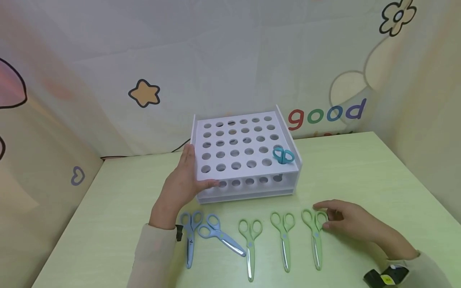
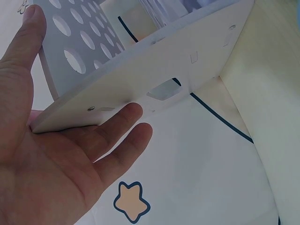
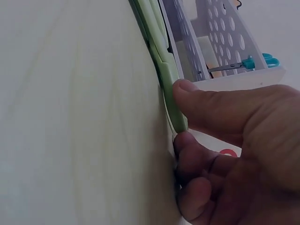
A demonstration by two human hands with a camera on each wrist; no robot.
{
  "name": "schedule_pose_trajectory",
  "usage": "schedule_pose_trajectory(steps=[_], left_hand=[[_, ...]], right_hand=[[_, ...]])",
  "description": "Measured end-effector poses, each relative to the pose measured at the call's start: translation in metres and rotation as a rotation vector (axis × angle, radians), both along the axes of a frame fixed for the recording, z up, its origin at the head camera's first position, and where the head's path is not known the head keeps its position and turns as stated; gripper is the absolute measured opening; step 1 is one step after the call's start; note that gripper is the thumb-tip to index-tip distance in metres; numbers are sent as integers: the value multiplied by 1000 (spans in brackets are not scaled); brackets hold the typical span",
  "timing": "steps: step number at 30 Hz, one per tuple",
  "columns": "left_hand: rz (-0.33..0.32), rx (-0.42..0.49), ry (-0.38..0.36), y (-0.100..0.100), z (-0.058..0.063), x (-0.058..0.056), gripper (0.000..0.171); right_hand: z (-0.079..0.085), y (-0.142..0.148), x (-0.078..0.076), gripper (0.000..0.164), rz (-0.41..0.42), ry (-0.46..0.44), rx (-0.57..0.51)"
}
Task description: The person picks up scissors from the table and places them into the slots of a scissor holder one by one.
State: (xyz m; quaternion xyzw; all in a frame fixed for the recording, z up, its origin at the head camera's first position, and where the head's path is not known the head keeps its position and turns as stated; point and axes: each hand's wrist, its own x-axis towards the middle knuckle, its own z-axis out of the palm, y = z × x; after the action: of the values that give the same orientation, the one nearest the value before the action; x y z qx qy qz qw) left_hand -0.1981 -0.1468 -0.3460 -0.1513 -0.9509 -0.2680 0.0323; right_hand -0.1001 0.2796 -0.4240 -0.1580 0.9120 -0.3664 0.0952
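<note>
My left hand (image 1: 180, 186) holds the left side of a white rack (image 1: 213, 161) with rows of round holes. In the left wrist view, its thumb lies over the front edge and its fingers (image 2: 124, 123) extend along the outer side panel. My right hand (image 1: 351, 222) pinches the right handle loop of the rightmost green scissors (image 1: 316, 244), which lie on the table. The right wrist view shows the thumb (image 3: 206, 105) on the green handle (image 3: 171, 96). Teal scissors (image 1: 283, 158) stand, handles up, in a hole near the rack's front right corner.
Left of the held pair lie two more green scissors (image 1: 285, 244) (image 1: 251, 252), then two blue scissors (image 1: 219, 233) (image 1: 191, 236), in front of the rack. A printed cloth (image 1: 230, 60) hangs behind the light green table (image 1: 360, 172).
</note>
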Motion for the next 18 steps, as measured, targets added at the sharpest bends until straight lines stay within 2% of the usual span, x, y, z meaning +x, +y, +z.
schedule_pose_trajectory(steps=[9, 18], left_hand=[[9, -9, -12, 0, 2, 1, 128], [2, -1, -7, -1, 0, 0, 127]], right_hand=[[1, -2, 1, 48, 71, 22, 53], [6, 0, 6, 38, 40, 102, 228]])
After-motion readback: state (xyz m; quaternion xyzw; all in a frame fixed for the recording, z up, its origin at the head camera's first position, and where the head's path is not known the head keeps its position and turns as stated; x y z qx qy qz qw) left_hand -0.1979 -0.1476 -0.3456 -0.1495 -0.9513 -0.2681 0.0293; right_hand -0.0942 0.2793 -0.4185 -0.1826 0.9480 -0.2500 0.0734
